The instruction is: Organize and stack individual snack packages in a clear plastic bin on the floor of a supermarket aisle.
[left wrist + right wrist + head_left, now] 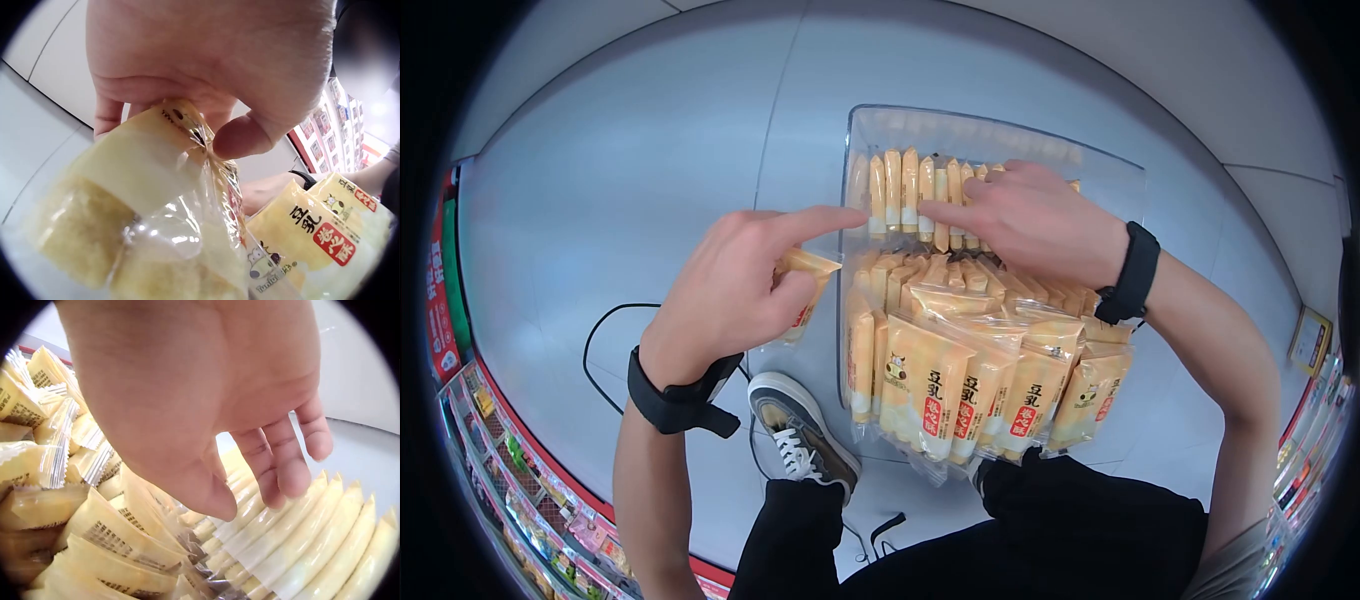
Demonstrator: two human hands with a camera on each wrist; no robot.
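Note:
My left hand (735, 275) grips a yellow snack packet (144, 169) by its crimped end, the thumb lying against the clear wrapper. Its index finger is stretched out toward the left wall of a clear plastic bin (846, 190). Over the back of the bin is my right hand (1045, 220), its loosely bent fingers (290, 478) right above a row of upright snack packets (312, 531). Nothing shows between its thumb and fingers. Larger yellow packets (925, 385) with a cow picture stand at the bin's near side, and more lie jumbled in the middle.
The bin stands on a grey tiled floor (670, 150) in front of my shoe (800, 430). A black cable (590, 345) loops over the floor to the left. Stocked shelves (530, 490) line the left side, with more shelves (1310, 470) at the right.

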